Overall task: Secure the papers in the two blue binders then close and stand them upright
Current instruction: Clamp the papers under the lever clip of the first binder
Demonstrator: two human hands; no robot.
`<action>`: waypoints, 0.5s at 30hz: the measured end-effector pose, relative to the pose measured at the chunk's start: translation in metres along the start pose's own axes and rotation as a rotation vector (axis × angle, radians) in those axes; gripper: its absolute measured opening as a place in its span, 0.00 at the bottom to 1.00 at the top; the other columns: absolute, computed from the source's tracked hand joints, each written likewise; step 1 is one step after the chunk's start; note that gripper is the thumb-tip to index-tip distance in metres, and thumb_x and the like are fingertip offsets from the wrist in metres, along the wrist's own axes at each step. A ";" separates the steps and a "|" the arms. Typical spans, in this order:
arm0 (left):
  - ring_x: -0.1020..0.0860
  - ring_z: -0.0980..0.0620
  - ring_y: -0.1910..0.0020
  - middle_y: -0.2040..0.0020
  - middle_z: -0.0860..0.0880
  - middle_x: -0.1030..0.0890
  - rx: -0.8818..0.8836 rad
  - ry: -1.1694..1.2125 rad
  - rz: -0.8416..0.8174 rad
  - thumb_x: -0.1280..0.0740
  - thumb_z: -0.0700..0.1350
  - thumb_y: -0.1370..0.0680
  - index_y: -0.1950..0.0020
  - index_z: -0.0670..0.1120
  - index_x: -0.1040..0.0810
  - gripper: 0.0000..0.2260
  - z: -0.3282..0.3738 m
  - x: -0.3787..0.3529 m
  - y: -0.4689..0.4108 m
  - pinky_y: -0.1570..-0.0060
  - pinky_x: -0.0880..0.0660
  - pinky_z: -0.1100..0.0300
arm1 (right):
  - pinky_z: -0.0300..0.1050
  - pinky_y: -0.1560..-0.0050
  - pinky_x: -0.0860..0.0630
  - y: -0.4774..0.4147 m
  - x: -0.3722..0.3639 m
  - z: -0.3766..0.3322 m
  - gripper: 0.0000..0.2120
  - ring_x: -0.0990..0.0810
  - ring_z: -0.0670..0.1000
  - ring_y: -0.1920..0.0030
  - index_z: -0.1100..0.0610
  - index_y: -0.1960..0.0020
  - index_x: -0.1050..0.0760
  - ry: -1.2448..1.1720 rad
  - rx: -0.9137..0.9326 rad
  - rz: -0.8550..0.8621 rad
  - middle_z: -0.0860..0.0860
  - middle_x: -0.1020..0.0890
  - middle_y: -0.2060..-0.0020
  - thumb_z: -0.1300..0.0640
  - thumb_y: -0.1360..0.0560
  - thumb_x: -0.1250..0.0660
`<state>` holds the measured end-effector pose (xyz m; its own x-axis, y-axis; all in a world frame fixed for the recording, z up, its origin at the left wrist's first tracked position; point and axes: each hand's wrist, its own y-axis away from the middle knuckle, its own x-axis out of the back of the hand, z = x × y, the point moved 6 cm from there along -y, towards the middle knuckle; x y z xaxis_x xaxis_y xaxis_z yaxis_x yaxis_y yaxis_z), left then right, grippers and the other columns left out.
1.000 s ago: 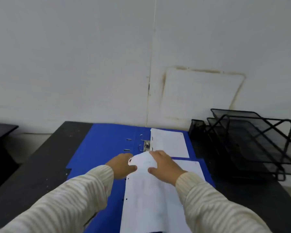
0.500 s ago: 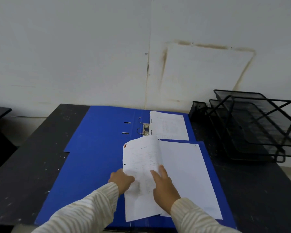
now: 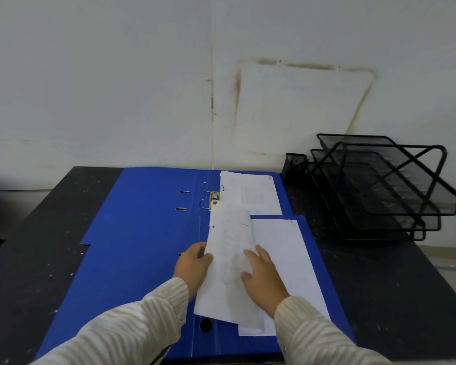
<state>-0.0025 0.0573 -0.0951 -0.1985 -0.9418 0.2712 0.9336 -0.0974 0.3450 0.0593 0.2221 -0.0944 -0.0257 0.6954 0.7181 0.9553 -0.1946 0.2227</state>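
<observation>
A white paper sheet, lengthwise over the spine of the blue cardboard binder, is pinched by the left hand and pressed by the flat right hand.

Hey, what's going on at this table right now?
A person is working in the near binder, open flat on a black table. The left hand grips the edge of a lifted sheaf while the right hand rests flat on it. The far binder also lies open, pages beside its rings. Neither is closed or upright yet.
</observation>
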 end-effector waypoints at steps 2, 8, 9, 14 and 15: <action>0.19 0.51 0.51 0.49 0.52 0.19 -0.077 -0.031 -0.097 0.39 0.43 0.21 0.43 0.54 0.24 0.09 0.016 -0.018 0.004 0.51 0.20 0.53 | 0.43 0.31 0.37 -0.001 0.023 -0.015 0.22 0.40 0.49 0.28 0.49 0.27 0.40 -0.078 0.061 0.113 0.46 0.43 0.26 0.56 0.20 0.42; 0.20 0.53 0.46 0.47 0.53 0.18 -0.004 -0.003 -0.604 0.35 0.50 0.24 0.42 0.54 0.23 0.11 0.024 -0.085 0.027 0.50 0.21 0.58 | 0.41 0.36 0.30 0.000 0.053 -0.032 0.15 0.27 0.49 0.37 0.50 0.34 0.30 0.023 0.187 0.154 0.47 0.26 0.36 0.57 0.20 0.44; 0.21 0.54 0.45 0.45 0.53 0.19 -0.002 -0.043 -0.655 0.35 0.50 0.26 0.42 0.53 0.24 0.13 0.023 -0.092 0.030 0.46 0.23 0.57 | 0.41 0.36 0.30 -0.001 0.052 -0.025 0.15 0.27 0.49 0.38 0.51 0.34 0.29 0.062 0.166 0.114 0.48 0.25 0.36 0.56 0.20 0.45; 0.31 0.51 0.32 0.28 0.54 0.32 -0.021 -0.284 -0.878 0.38 0.55 0.25 0.26 0.54 0.37 0.27 0.012 -0.116 0.040 0.34 0.31 0.55 | 0.44 0.39 0.29 -0.010 0.058 0.023 0.17 0.27 0.51 0.38 0.52 0.33 0.30 0.193 -0.033 0.015 0.50 0.27 0.35 0.51 0.21 0.43; 0.32 0.51 0.30 0.26 0.54 0.34 -0.042 -0.340 -0.876 0.38 0.57 0.26 0.25 0.55 0.38 0.29 0.010 -0.118 0.040 0.32 0.33 0.54 | 0.45 0.41 0.29 -0.011 0.059 0.031 0.17 0.27 0.52 0.39 0.52 0.33 0.30 0.230 -0.069 -0.003 0.50 0.28 0.36 0.51 0.21 0.43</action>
<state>0.0548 0.1678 -0.1042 -0.9058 -0.3836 0.1799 0.4187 -0.7449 0.5195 0.0562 0.2869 -0.0754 -0.1023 0.5215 0.8471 0.9328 -0.2456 0.2638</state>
